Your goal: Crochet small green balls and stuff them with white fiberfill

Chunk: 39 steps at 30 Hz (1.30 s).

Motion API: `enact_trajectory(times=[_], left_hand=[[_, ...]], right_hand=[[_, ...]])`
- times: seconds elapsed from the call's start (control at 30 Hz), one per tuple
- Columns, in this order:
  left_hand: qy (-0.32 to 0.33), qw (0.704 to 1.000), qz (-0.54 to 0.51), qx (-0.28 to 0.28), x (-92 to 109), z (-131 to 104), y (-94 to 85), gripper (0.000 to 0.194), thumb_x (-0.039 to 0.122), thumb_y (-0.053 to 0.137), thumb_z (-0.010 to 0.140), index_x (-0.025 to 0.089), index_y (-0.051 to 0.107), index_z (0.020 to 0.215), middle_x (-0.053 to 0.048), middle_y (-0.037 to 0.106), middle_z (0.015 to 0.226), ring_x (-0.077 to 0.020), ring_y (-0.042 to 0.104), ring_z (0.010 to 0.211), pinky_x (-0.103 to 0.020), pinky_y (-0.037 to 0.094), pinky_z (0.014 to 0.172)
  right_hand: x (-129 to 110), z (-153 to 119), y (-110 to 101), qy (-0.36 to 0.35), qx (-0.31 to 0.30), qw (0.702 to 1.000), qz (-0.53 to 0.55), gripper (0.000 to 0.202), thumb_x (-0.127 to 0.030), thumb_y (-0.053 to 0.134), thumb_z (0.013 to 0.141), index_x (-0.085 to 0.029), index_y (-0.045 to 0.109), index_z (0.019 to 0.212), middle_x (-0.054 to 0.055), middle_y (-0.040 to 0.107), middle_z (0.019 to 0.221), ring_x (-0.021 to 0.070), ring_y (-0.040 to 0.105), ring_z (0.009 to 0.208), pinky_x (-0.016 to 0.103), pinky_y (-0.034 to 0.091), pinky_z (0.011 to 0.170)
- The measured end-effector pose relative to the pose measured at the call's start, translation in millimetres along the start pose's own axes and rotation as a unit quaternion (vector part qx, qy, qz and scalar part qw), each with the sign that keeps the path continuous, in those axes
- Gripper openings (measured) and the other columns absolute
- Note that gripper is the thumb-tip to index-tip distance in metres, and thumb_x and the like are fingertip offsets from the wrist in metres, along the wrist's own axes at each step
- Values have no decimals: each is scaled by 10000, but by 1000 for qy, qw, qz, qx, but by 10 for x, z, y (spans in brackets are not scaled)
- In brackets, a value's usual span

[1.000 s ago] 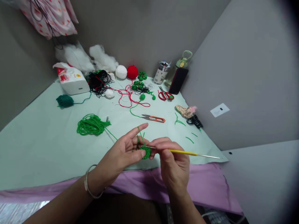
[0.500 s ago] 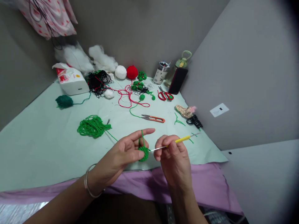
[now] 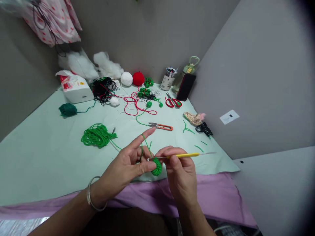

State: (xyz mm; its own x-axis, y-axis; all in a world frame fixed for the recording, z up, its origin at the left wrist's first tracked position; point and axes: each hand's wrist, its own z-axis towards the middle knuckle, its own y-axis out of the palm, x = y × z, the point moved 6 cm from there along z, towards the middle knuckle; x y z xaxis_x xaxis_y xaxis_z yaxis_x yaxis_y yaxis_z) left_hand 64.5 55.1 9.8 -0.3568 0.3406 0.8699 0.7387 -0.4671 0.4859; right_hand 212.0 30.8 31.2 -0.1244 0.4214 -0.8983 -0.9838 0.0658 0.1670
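Between thumb and fingers, my left hand (image 3: 130, 159) pinches a small round green crochet piece (image 3: 157, 167). Its index finger is stretched out, with green yarn running over it down to the piece. My right hand (image 3: 180, 170) grips a crochet hook (image 3: 188, 155) by its yellow handle. The hook's thin metal shaft lies across the top edge of the piece, its tip reaching just past it toward my left fingers. To the left lies a loose green yarn skein (image 3: 97, 135), its strand leading toward my left hand.
Orange thread snips (image 3: 161, 126) lie just beyond my hands, red-handled scissors (image 3: 173, 101) farther back. Red and white yarn balls (image 3: 138, 79), a tissue box (image 3: 76, 88), a pen cup (image 3: 168, 79) and a phone (image 3: 186, 87) against a bottle line the back. Green yarn scraps (image 3: 188, 127) lie at right.
My right hand has moved left, bringing the hook's tip across the piece's top edge. The piece has turned and shifted slightly right. My left index finger now points more upward.
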Motion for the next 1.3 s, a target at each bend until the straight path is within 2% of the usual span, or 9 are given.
enact_trajectory(times=[0.17,0.23,0.3,0.37,0.47,0.57,0.67,0.9,1.3], left_hand=[[-11,1000,9,28,2,2,-4,1046,260,882,834,382,272,1675,45,612,818,-94,477,680,-219,409,657],[-2,998,12,60,9,-1,10,1078,263,900,812,335,268,1683,38,634,836,-83,461,660,-210,416,647],[14,995,1,95,8,-9,27,1081,276,909,802,301,281,1682,26,650,867,-78,462,659,-201,418,631],[19,994,-30,102,-20,-11,61,1047,299,904,811,287,309,1672,25,647,868,-73,462,648,-189,403,588],[-5,994,-84,72,-88,-3,116,983,308,894,826,282,358,1649,37,624,841,-58,432,607,-176,371,535],[-16,993,-98,55,-109,2,116,1031,271,916,796,288,342,1651,39,624,853,-62,452,638,-179,407,581],[0,997,-46,69,-74,-7,83,1111,236,917,782,295,263,1679,44,622,857,-89,515,720,-215,467,715],[30,989,113,95,62,-33,89,1059,230,824,809,261,227,1683,20,610,883,-187,599,920,-344,457,948],[42,987,138,74,75,-21,76,826,222,777,833,293,440,1585,0,577,942,-175,560,920,-334,462,947]], right_hand=[[-110,-88,35,-77,-43,988,-129,146,-277,623,1030,-246,761,1065,60,762,933,205,739,901,339,633,757],[-192,-182,62,-164,-41,946,-277,212,-171,627,1011,-264,763,1144,66,759,998,205,734,924,339,635,768],[-260,-297,113,-261,-27,876,-404,335,-80,639,978,-267,755,1231,87,758,1096,219,727,988,351,637,798],[-290,-370,145,-315,-6,842,-438,392,-47,650,958,-256,743,1277,102,748,1155,236,715,1042,369,637,827],[-283,-329,129,-287,9,890,-354,371,-52,636,971,-266,746,1253,84,746,1115,217,715,1001,351,628,795],[-188,-203,67,-175,17,964,-197,281,-120,604,1016,-286,772,1169,57,757,1006,199,716,927,340,612,765],[-14,-122,23,-51,17,998,-45,185,-225,645,1020,-315,798,1069,34,757,943,202,709,927,351,600,795],[188,-60,42,89,3,981,170,108,-317,706,988,-275,800,956,12,750,900,155,693,811,309,563,784],[112,-17,14,110,-10,978,177,151,-323,659,1020,-233,735,925,13,766,848,114,653,731,231,516,722]])
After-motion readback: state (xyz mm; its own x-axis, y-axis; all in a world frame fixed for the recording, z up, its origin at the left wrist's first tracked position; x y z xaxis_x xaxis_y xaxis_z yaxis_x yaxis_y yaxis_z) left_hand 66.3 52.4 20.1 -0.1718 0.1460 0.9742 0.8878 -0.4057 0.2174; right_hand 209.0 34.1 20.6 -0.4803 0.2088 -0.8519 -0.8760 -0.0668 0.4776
